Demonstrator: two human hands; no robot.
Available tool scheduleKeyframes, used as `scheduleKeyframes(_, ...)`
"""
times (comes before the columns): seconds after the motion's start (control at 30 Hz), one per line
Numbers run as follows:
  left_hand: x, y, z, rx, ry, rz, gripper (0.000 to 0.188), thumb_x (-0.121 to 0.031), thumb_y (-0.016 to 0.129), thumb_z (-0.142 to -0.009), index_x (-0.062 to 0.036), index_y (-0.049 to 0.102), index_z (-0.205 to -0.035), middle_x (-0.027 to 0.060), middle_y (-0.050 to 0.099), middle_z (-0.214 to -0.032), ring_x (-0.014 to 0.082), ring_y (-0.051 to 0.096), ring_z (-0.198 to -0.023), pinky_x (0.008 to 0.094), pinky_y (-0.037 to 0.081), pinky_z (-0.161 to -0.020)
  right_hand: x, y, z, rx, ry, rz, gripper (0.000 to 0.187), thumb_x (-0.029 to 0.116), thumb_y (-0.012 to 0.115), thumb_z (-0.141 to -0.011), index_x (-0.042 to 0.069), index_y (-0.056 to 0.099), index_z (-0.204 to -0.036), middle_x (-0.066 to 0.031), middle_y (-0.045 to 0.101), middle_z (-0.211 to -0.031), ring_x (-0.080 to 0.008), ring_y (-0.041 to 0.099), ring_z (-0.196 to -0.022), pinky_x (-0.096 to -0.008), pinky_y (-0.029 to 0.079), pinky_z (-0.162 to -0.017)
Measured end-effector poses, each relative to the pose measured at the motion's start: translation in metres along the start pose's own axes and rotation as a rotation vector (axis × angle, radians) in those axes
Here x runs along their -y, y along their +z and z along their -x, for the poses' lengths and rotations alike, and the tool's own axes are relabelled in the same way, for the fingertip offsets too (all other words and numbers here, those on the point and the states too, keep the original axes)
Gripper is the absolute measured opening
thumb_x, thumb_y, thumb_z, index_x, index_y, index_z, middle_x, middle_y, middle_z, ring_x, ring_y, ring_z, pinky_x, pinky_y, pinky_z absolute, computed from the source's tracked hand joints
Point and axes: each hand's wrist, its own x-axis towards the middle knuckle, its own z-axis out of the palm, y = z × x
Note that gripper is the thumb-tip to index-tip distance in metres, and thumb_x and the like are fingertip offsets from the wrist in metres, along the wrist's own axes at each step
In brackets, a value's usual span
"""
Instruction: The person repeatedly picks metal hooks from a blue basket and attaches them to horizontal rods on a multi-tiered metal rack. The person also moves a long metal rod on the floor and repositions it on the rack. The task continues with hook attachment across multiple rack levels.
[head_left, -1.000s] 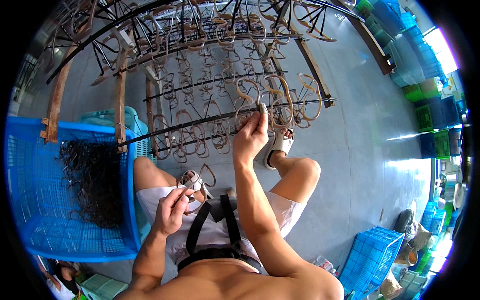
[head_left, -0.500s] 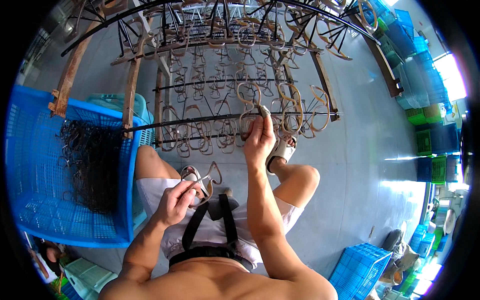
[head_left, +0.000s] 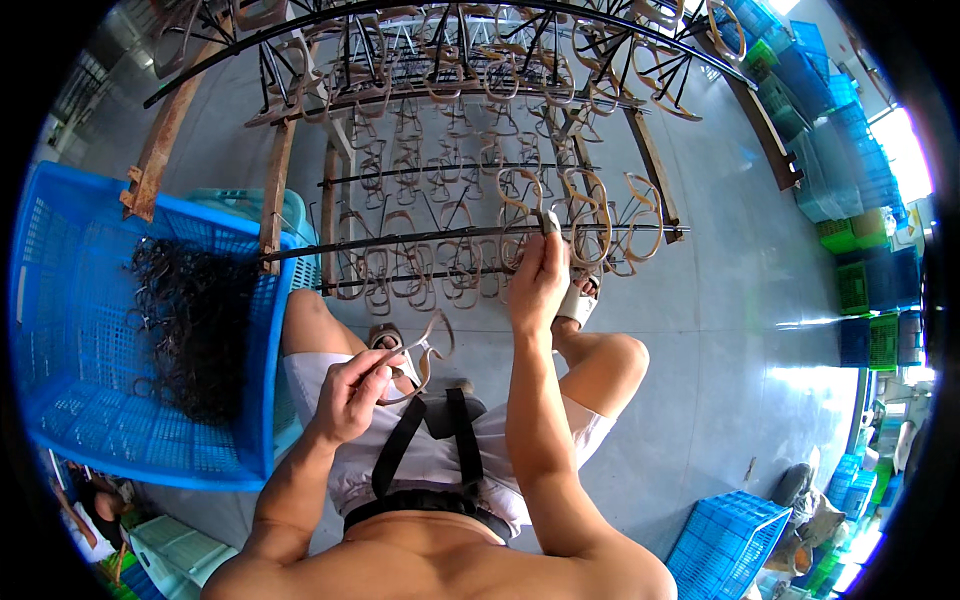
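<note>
My left hand (head_left: 352, 394) is closed in a pinch on a loose eyeglass frame (head_left: 428, 352), pale brown and without lenses, held above my lap. Reaching forward, my right hand (head_left: 538, 285) has its fingertips pressed together at the middle of another eyeglass frame (head_left: 519, 172) on the rack's near black bar (head_left: 420, 236). A small pale grey thing (head_left: 551, 222) shows at those fingertips; what it is, I cannot tell. Just to the right, a yellowish-brown eyeglass frame (head_left: 605, 215) hangs upright on the same bar.
Rows of eyeglass frames fill the rack, which has rusty uprights (head_left: 277, 190). A large blue crate (head_left: 60, 400) at my left holds a dark tangled heap (head_left: 195, 330). Another blue crate (head_left: 728, 540) stands at lower right, and stacked crates (head_left: 868, 290) line the right side.
The view has shifted slightly, so the rack and crate appear farther right. The frame in my left hand has tilted a little. My right hand stays at the same hanging frame.
</note>
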Motion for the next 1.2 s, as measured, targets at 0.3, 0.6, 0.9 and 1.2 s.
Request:
scheduleKeyframes(0.3,-0.003,-0.026,-0.007,0.051,-0.008,0.311,0.031,-0.018,0.049,-0.091,0.0052,0.056,-0.109,0.0068,0.063,-0.087,0.0072,0.048,-0.068,0.0185,0.038,-0.065,0.065,-0.046,0.038,1.216,0.134,-0.687,0.025,0.022,0.054,-0.092,-0.001,0.057,-0.083,-0.0042,0.053,-0.067,-0.0124,0.050,-0.063,-0.0261,0.042,-0.058)
scheduleKeyframes(0.6,0.018,-0.029,-0.004,-0.170,0.001,0.292,0.019,-0.009,0.047,-0.089,0.0018,0.053,-0.103,0.0035,0.052,-0.072,0.0095,0.049,-0.068,0.0219,0.038,-0.065,0.035,0.039,0.034,0.045,0.276,-0.398,0.022,0.012,0.041,-0.095,0.002,0.049,-0.113,-0.0020,0.050,-0.061,-0.0089,0.046,-0.050,-0.0243,0.039,-0.045)
scheduleKeyframes(0.9,0.012,-0.040,-0.002,-0.179,-0.027,0.144,0.024,-0.007,0.040,-0.092,0.0032,0.049,-0.111,0.0106,0.062,-0.085,0.0125,0.056,-0.075,0.0240,0.044,-0.073,0.043,0.077,0.037,-0.075,0.291,-0.191,0.023,0.010,0.043,-0.093,0.003,0.048,-0.115,-0.0079,0.058,-0.062,-0.0198,0.056,-0.052,-0.0318,0.045,-0.048)
scheduleKeyframes(1.2,0.022,-0.040,0.001,-0.174,-0.074,0.210,0.023,-0.014,0.043,-0.093,-0.0033,0.052,-0.111,0.0059,0.064,-0.087,0.0013,0.038,-0.062,0.0151,0.031,-0.054,0.040,0.081,0.037,-0.086,0.306,-0.350,0.021,0.010,0.044,-0.094,0.001,0.050,-0.113,-0.0033,0.054,-0.060,-0.0097,0.049,-0.048,-0.0250,0.041,-0.044)
